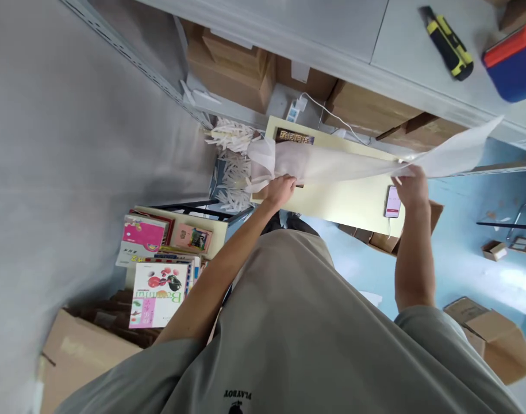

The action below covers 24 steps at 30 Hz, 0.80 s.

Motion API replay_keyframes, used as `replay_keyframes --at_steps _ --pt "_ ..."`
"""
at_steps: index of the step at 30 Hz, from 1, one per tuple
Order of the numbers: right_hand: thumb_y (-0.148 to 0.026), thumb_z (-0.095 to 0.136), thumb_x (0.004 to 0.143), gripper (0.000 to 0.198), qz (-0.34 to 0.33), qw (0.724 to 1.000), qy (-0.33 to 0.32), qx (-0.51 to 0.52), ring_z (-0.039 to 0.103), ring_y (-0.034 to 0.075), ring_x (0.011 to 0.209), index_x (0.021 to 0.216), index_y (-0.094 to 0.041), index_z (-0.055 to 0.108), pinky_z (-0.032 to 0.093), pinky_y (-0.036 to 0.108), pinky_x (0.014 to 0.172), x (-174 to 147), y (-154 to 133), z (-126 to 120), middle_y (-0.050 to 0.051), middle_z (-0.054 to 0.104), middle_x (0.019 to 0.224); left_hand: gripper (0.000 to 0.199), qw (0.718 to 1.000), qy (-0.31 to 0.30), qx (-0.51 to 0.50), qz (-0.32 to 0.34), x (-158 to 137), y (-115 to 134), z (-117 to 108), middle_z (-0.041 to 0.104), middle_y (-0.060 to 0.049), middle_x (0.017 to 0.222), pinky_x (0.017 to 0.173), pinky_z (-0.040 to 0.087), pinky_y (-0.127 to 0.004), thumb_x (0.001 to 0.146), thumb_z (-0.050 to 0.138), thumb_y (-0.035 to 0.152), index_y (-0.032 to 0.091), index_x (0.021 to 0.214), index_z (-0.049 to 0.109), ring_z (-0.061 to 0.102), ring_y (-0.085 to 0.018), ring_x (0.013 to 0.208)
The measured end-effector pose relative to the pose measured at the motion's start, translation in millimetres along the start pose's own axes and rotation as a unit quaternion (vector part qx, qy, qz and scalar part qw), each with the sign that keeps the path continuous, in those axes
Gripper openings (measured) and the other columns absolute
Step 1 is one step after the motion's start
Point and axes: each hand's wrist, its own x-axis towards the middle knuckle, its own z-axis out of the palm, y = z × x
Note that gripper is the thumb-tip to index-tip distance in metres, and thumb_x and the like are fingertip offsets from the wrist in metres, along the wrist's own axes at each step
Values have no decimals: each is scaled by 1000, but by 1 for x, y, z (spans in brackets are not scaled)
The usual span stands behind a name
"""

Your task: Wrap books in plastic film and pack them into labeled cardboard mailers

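Note:
A long, translucent white wrapping sheet (340,164) stretches across the cream table (349,201). My left hand (281,191) is closed on its lower edge near the table's left end. Farther right, my right hand (413,185) pinches the sheet where it narrows, and a loose end flares up beyond that hand. Under the left part of the sheet lies a dark-covered magazine (295,136), mostly veiled by it. Just below my right hand, a phone (392,201) with a lit screen rests on the table, a cable at its lower end.
Shredded paper strips (234,167) fill a bin at the table's left end. A grey shelf (314,29) above carries a yellow-black utility knife (448,43) and a blue-red box (513,63). Magazines (159,293) are stacked lower left. An open carton (491,336) stands lower right.

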Motion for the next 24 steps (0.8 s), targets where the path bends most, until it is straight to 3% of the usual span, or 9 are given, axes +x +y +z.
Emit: replay_keyframes --at_steps 2,3,7,9,12,15,17,19,24 --pt "-29 63 117 28 89 988 52 -115 81 15 85 90 -26 68 69 28 88 -2 34 -29 4 80 92 43 1000 -20 17 1 -1 11 14 84 -18 146 105 62 -43 120 49 19 19 139 87 81 -35 130" --pt "-34 71 116 26 124 976 28 -178 82 16 81 92 -24 68 71 29 84 -6 50 -39 5 81 89 44 999 -28 25 0 -1 16 20 84 -19 147 106 62 -43 119 48 18 18 139 87 81 -35 130" --pt "-39 96 101 29 197 888 -231 -347 85 25 79 95 -16 79 75 36 81 -36 105 -40 18 88 95 47 998 -40 42 -9 -4 24 38 81 -23 149 110 60 -50 118 45 16 14 145 83 78 -39 133" --pt "-39 94 103 26 122 868 -304 -373 87 25 83 98 -16 83 75 38 88 -52 124 -12 17 90 103 46 999 -33 35 -13 -5 25 45 80 -23 153 115 59 -52 117 47 16 15 146 82 76 -40 138" --pt "-36 81 111 19 -127 840 -313 -424 86 30 107 123 -21 83 72 46 105 -64 147 47 17 89 129 50 1000 -16 17 -14 -7 24 54 76 -22 163 127 55 -50 110 53 10 14 154 78 72 -38 149" --pt "-26 88 104 54 -307 752 -308 -495 66 44 151 155 -16 72 59 60 125 -60 170 98 28 68 169 62 1000 -16 7 -22 -5 20 59 72 -23 170 136 50 -47 105 56 7 9 165 70 67 -36 158" --pt "-19 79 107 52 -331 701 -325 -542 56 45 157 157 -11 69 51 61 128 -52 186 118 33 61 174 63 999 -18 9 -34 0 17 59 73 -24 168 135 51 -49 108 55 11 7 169 67 68 -37 157" --pt "-11 58 114 36 -316 668 -337 -583 58 42 148 147 -7 73 49 56 123 -44 198 127 34 68 164 58 999 -16 21 -45 6 14 56 77 -24 162 132 54 -51 112 51 15 8 165 70 71 -38 151" --pt "-2 34 116 49 -347 627 -347 -605 61 37 132 138 -6 78 48 51 114 -45 211 122 31 75 148 49 996 4 58 -62 22 5 42 80 -27 151 130 54 -51 115 48 21 8 152 78 73 -40 144"
